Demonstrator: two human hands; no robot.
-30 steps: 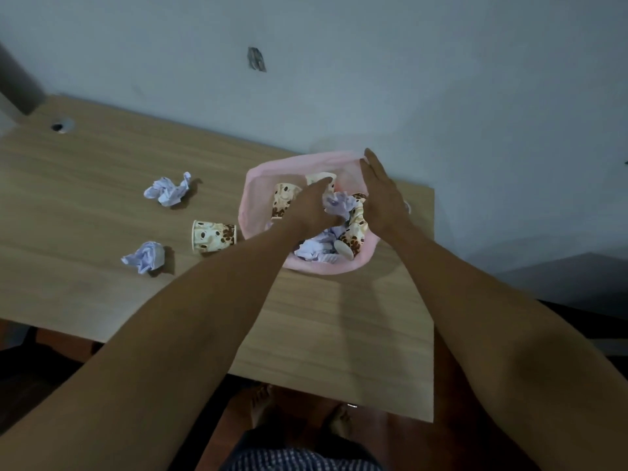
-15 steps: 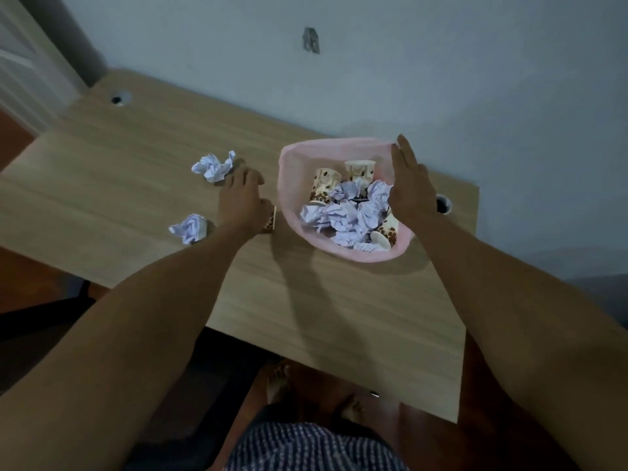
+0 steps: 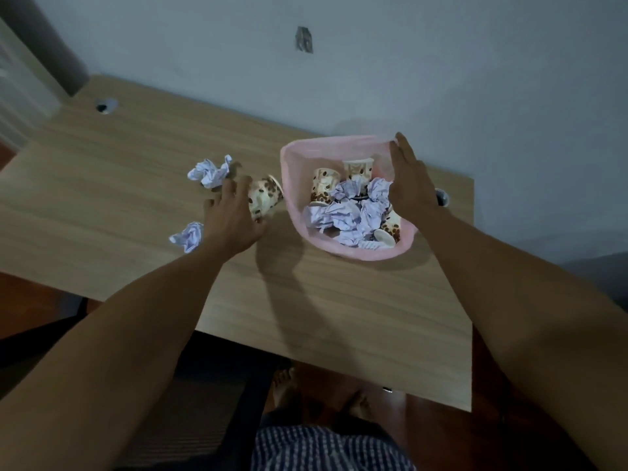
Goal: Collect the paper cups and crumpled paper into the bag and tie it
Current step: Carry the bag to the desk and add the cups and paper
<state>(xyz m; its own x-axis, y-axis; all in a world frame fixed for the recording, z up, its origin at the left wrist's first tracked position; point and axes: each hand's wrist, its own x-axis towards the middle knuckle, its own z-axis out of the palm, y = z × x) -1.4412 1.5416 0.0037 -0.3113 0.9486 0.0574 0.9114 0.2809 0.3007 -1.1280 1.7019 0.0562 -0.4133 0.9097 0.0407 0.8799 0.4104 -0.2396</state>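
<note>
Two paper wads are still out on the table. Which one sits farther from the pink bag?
The nearer-edge crumpled paper, beside the left hand's wrist. The other wad lies beyond the held cup, closer to the bag.

dim bluish indoor light, soft arm shadows on the table (image 3: 339, 317), wide-angle stretch at edges, slightly soft focus

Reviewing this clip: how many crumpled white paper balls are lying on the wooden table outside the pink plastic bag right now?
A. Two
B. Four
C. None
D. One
A. Two crumpled white paper balls lie outside the pink plastic bag: the far paper ball and the near paper ball, both on the wooden table by the left hand, which grips a brown-patterned paper cup.
</note>
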